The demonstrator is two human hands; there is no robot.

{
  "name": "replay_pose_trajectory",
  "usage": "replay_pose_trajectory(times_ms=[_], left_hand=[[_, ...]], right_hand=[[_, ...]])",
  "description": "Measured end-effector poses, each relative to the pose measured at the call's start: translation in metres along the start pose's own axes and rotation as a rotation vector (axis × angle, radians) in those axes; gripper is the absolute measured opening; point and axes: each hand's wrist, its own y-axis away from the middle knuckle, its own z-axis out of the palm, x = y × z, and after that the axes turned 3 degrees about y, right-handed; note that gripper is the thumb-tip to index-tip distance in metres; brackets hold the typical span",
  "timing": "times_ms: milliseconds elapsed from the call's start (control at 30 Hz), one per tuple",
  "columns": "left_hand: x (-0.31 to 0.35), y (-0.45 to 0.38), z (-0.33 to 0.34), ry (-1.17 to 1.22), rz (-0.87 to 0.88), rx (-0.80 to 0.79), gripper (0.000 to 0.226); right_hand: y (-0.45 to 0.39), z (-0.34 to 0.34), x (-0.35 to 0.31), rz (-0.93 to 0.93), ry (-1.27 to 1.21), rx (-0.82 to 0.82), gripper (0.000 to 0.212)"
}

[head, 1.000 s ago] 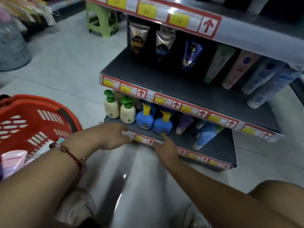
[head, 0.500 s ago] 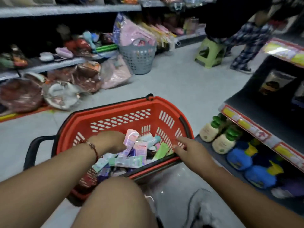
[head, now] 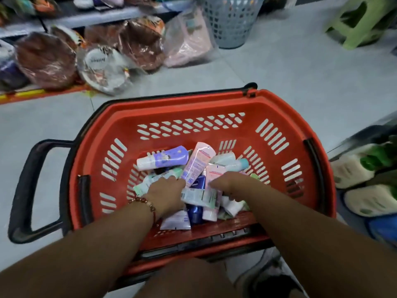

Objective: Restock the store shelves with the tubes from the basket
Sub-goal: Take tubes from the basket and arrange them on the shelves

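Observation:
The red basket (head: 193, 104) stands on the floor in front of me with a loose pile of tubes at its bottom. A purple tube (head: 165, 161) and a pink tube (head: 198, 164) lie on top, and a dark blue tube (head: 196, 183) sits between my hands. My left hand (head: 166, 194), with a bead bracelet at the wrist, is pushed down among the tubes and its fingers are hidden. My right hand (head: 232, 183) curls its fingers over a pale pink tube (head: 212, 209) that runs under it.
At the right edge, the lowest store shelf holds cream pump bottles (head: 352, 168) with green tops and a blue bottle (head: 384, 229). The basket's black handle (head: 23, 190) sticks out left. Wrapped goods (head: 47, 59), a grey hamper (head: 232, 22) and a green stool (head: 363, 22) stand beyond.
My view swung left from the shelves to the basket. Both hands left the lowest shelf's edge, reached the basket and are now down in the pile of tubes.

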Motion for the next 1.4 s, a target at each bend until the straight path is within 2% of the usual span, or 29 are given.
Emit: replay_pose_trajectory(times_ms=[67,200,367,500,633,700,733,800,900,967,1067,1167,1233,1300,1400], left_hand=[[0.000,-0.007,0.003,-0.004,-0.005,0.023,0.058],[0.000,-0.015,0.005,-0.019,-0.024,0.046,0.063],[0.000,-0.019,0.001,-0.012,-0.025,0.007,0.067],[0.008,-0.012,-0.002,0.094,-0.061,-0.061,0.069],[0.009,-0.004,-0.011,0.279,-0.080,-0.194,0.061],[0.009,0.004,-0.020,0.416,-0.095,-0.238,0.055],[0.010,0.009,-0.025,0.496,-0.100,-0.239,0.048],[0.014,0.021,-0.036,0.673,-0.103,-0.209,0.028],[0.023,0.041,-0.055,0.889,-0.091,-0.154,0.020],[0.033,0.060,-0.070,0.982,-0.071,-0.128,0.023],[0.054,0.085,-0.099,1.017,-0.009,-0.106,0.032],[0.099,0.119,-0.135,1.078,0.140,-0.065,0.032],[0.142,0.145,-0.156,1.127,0.244,-0.060,0.026],[0.189,0.171,-0.167,1.170,0.333,-0.097,0.026],[0.265,0.212,-0.165,1.237,0.420,-0.233,0.032]], right_hand=[[-0.013,0.006,-0.001,0.063,-0.064,-0.026,0.045],[-0.044,0.013,0.005,0.100,-0.138,0.084,0.047],[-0.060,0.014,0.013,0.132,-0.294,0.099,0.057],[-0.058,0.006,0.014,0.161,-0.343,0.153,0.039],[-0.050,0.001,0.017,0.163,-0.599,0.101,0.030],[-0.034,-0.005,0.015,0.118,-0.678,0.108,0.019],[-0.025,-0.009,0.015,0.079,-0.717,0.134,0.021],[-0.004,-0.018,0.019,-0.025,-0.820,0.226,0.024],[0.040,-0.035,0.031,-0.152,-0.982,0.329,0.011],[0.073,-0.046,0.045,-0.210,-1.113,0.324,0.003],[0.124,-0.064,0.069,-0.225,-1.330,0.273,0.009],[0.189,-0.081,0.105,-0.240,-1.582,0.259,0.010],[0.230,-0.088,0.132,-0.277,-1.693,0.295,0.019],[0.268,-0.089,0.160,-0.340,-1.786,0.328,0.028],[0.316,-0.085,0.203,-0.426,-1.928,0.360,0.035]])
